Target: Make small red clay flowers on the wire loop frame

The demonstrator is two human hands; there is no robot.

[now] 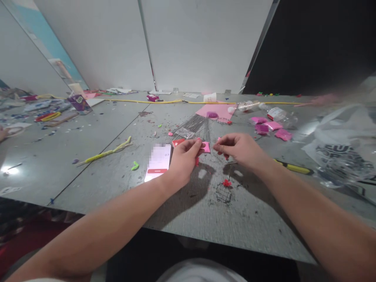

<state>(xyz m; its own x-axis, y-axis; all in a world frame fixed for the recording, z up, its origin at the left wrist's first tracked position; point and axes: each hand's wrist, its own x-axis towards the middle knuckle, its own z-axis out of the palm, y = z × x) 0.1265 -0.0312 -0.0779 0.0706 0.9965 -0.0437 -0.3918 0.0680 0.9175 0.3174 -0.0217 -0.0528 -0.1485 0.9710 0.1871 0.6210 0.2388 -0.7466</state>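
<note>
My left hand (186, 156) is closed on a small pink packet (206, 147), whose right end sticks out past the fingertips. Just to the right, my right hand (239, 149) is pinched, and pink or red bits show at its fingers; what it grips is too small to make out. The two hands are a short gap apart over the grey table (182, 211). Below them lies a red clay-like piece (226, 183) beside a dark scribbled grid mark (223, 194). A lit phone (160, 156) and a red packet (178, 142) lie by my left hand.
Thin dark wires (194, 125) and a pink sheet (217, 109) lie beyond my hands. At right are pink packets (273, 125), bottles (277, 114), a yellow cutter (296, 169) and a plastic bag (340, 149). A yellow twisted stick (107, 152) lies left; another person's hand shows far left.
</note>
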